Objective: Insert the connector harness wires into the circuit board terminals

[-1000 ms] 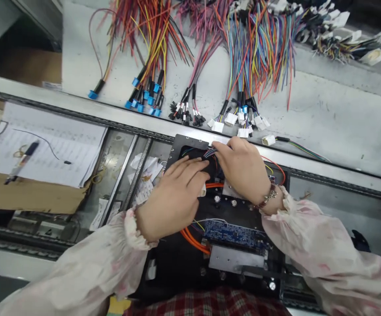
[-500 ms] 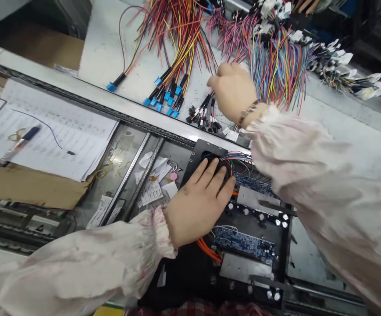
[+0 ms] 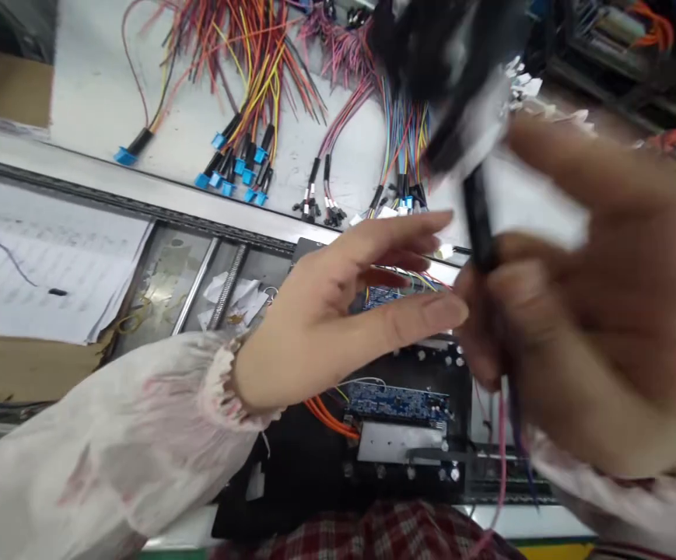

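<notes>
Within the right hand (image 3: 600, 311), a black-sleeved cable (image 3: 477, 214) juts out above.

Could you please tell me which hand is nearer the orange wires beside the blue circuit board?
The left hand: it is above the orange wires in the picture; the right hand, holding a black-sleeved cable, is farther to their right.
</notes>
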`<state>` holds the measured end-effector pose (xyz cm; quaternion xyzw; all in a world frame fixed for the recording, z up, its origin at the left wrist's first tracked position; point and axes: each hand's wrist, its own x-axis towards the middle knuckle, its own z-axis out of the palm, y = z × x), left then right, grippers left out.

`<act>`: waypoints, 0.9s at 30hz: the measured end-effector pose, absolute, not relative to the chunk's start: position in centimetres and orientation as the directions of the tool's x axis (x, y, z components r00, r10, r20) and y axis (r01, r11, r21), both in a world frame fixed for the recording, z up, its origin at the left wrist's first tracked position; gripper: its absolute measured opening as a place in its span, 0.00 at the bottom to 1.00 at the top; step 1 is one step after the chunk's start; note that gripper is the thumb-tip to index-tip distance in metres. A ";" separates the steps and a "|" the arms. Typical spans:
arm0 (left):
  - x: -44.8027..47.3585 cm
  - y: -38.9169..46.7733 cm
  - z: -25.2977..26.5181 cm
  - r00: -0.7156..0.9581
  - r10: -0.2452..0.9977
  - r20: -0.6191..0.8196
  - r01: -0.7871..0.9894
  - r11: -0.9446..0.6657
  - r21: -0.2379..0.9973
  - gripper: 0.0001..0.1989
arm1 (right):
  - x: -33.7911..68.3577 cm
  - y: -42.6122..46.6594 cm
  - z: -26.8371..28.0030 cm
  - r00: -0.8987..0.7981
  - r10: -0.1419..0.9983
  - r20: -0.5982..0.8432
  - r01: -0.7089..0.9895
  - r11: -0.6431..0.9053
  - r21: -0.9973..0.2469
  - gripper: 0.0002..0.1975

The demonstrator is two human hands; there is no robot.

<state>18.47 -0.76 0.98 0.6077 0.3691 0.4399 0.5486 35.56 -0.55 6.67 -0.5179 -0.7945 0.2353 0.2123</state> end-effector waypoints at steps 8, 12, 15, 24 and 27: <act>21.3 1.2 -1.9 0.330 0.925 -0.186 -0.162 0.250 0.955 0.10 | 40.1 -6.5 -1.6 -0.160 0.955 -0.249 0.253 -0.204 -0.946 0.16; 21.4 1.7 -3.3 0.345 0.911 -0.226 -0.132 0.285 0.949 0.13 | 41.3 -4.9 -1.9 -0.223 0.932 -0.284 0.494 -0.144 -0.858 0.07; 21.3 1.8 -3.4 0.364 0.896 -0.254 -0.115 0.313 0.943 0.13 | 41.5 -3.6 -1.5 -0.259 0.933 -0.251 0.575 -0.060 -0.816 0.08; 21.2 1.8 -3.4 0.376 0.893 -0.249 -0.022 0.277 0.961 0.13 | 40.6 -2.2 -1.6 -0.284 0.941 -0.182 0.582 0.018 -0.813 0.08; 21.1 1.8 -3.5 0.394 0.876 -0.279 -0.016 0.310 0.950 0.11 | 40.6 -2.2 -2.0 -0.266 0.958 -0.108 0.621 0.084 -0.779 0.08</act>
